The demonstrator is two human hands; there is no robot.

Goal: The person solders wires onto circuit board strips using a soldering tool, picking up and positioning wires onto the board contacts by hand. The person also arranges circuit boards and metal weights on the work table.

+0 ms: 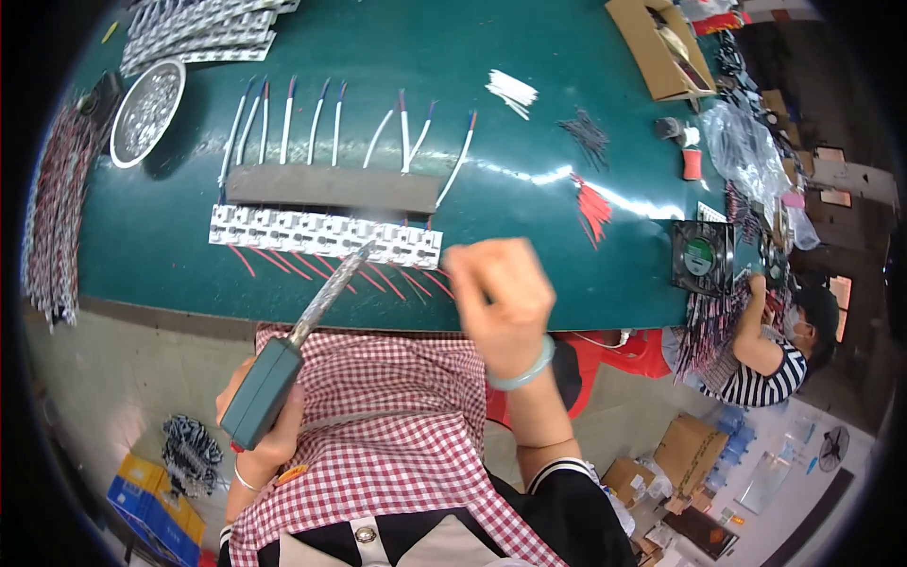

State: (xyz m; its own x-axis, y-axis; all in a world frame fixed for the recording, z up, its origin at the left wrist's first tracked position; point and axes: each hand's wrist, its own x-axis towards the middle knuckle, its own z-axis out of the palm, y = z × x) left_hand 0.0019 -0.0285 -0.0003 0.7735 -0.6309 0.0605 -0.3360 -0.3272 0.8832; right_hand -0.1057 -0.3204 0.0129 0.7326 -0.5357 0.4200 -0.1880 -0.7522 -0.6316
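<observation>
My left hand [282, 430] is wrapped round the dark green handle of a soldering iron [262, 394]. Its metal tip rests at or just above a long white circuit board strip [321, 234] with dark components. At the strip's right end, my right hand [505, 298] is closed in a pinch, slightly blurred; whatever its fingertips hold is too small to make out. Short red wires [296, 267] stick out from the strip's near edge. Behind it lies a grey-brown bar [331, 189], with several white-sheathed cables [286, 123] fanned out beyond.
A bowl of small shiny parts [148, 113] stands at the left, near bundled wires [59, 213]. White tubes [511, 93], dark pieces [587, 135] and red wires [594, 208] lie at the right. A fan [699, 257] stands at the table's right end, near a seated person [770, 364].
</observation>
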